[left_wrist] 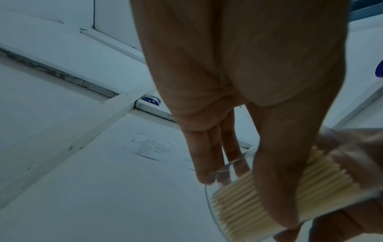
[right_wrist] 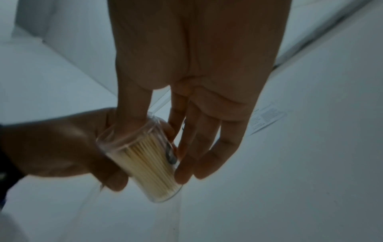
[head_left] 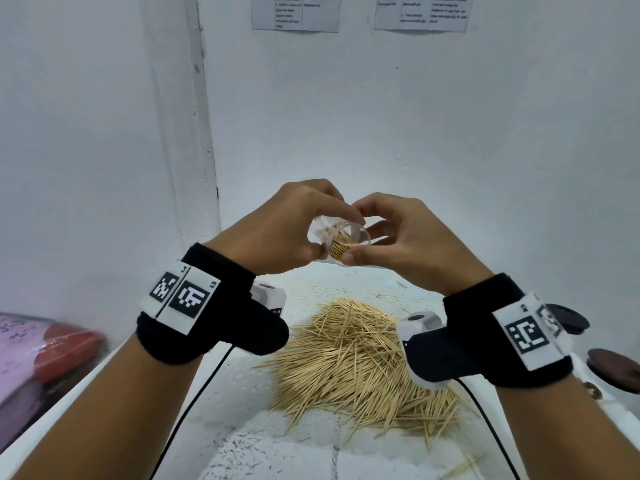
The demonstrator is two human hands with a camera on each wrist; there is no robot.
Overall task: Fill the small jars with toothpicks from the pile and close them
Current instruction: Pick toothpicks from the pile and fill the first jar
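Head view: clear toothpick-filled jar (head_left: 341, 242) tilted, mouth seemingly toward camera, in both hands' (head_left: 284, 230) (head_left: 408, 244) grip.

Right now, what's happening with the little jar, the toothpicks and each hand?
small jar: clear, held up above the table, tilted, mouth open, no lid on it.
toothpicks in the jar: packed side by side, filling it.
toothpick pile: loose, spread on the white table.
left hand: grips the jar.
right hand: fingers curled at the jar's mouth, touching it.
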